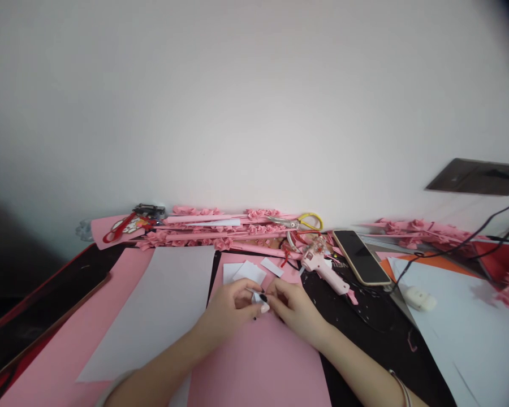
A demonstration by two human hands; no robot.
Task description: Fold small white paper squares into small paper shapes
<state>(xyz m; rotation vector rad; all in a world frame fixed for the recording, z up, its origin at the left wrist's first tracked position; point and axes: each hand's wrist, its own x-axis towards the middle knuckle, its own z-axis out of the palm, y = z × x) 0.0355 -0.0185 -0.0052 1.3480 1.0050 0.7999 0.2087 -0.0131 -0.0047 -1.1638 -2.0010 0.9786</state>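
Observation:
Between my two hands is a small folded white paper piece (pixel 257 305) with a dark patch on it. My left hand (pixel 229 308) pinches it from the left between thumb and fingers. From the right, the bent fingertips of my right hand (pixel 297 311) close on its other edge. Below both hands lies a pink paper sheet (pixel 258 364). Just beyond my fingers are several white paper squares (pixel 250 272) and a small white strip (pixel 272 266). A tiny dark bit (pixel 255 319) sits on the pink sheet under my left thumb.
Right of my hands lie a pink glue gun (pixel 328 274), a phone (pixel 362 257) and a white earphone case (pixel 419 298). Yellow-handled scissors (pixel 309 221) rest on pink paper flower stems (pixel 212 234) along the wall. White paper (pixel 161 316) lies at left; black cables (pixel 445 249) cross the right.

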